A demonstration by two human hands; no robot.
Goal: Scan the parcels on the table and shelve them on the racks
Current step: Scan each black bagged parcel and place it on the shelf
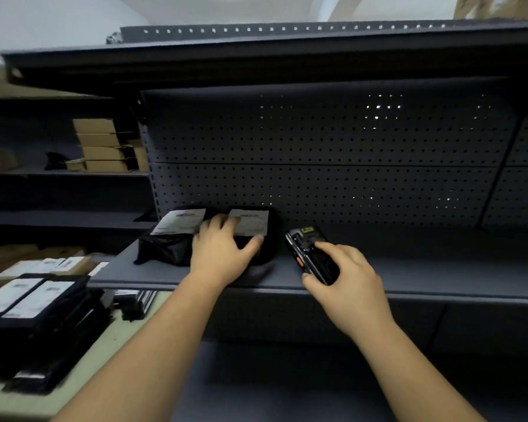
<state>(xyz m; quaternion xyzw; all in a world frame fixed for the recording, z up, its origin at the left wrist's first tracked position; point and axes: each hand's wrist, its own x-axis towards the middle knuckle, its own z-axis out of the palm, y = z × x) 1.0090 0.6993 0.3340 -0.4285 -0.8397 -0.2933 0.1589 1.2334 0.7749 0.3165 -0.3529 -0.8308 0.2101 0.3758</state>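
Pressing spread left hand point(220, 254) on black parcel point(253, 222), long axis running away toward pegboard point(333, 147); gripping scanner point(308, 248) in right hand point(345, 278), nose pointing away; open shelf point(439, 269) right of it.

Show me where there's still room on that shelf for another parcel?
Bare shelf runs rightward from the scanner in the right hand, along the pegboard. The shelf's left end is crowded: two black parcels side by side, the left hand resting on the right one. The table at left is piled with parcels.
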